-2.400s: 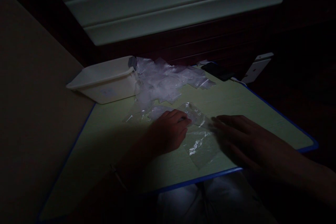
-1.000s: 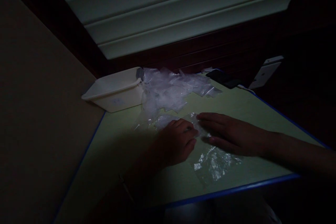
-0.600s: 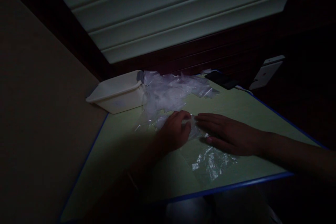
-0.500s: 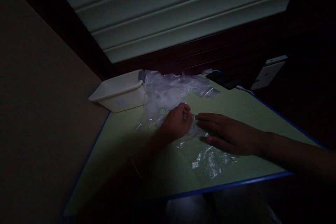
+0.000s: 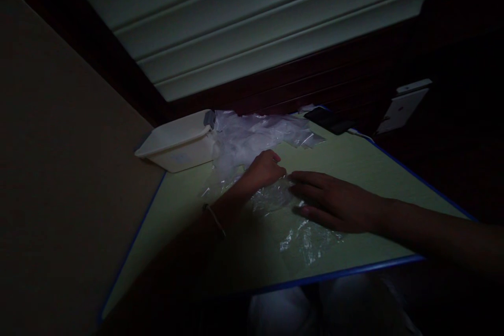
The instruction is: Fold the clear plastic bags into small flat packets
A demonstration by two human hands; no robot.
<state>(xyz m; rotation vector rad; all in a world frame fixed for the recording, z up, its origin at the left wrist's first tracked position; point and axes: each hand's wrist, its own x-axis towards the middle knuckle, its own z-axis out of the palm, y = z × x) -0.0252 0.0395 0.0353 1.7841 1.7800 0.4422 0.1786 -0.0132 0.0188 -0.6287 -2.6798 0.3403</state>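
My left hand [image 5: 264, 169] is closed above the table, its fingertips at the upper edge of a clear plastic bag [image 5: 311, 241]. What lies in the pinch is too small and dark to make out. Flat on that bag rests my right hand [image 5: 334, 200], fingers stretched toward the left hand. More crumpled clear film [image 5: 271, 197] shows beneath and beside my left hand. Behind it, a heap of clear plastic bags [image 5: 252, 134] spreads over the back of the table.
On the pale green table [image 5: 394, 189] with blue edging, a white bin [image 5: 177, 144] stands at the back left. A dark phone-like slab [image 5: 328, 119] lies at the back right, with a pale cable [image 5: 362, 135] beside it. A slatted panel [image 5: 255, 26] rises behind. The light is dim.
My left hand has turned and shifted slightly up and to the left, its fingers now more hidden. My right hand stays flat on the bag. The view has shifted a little.
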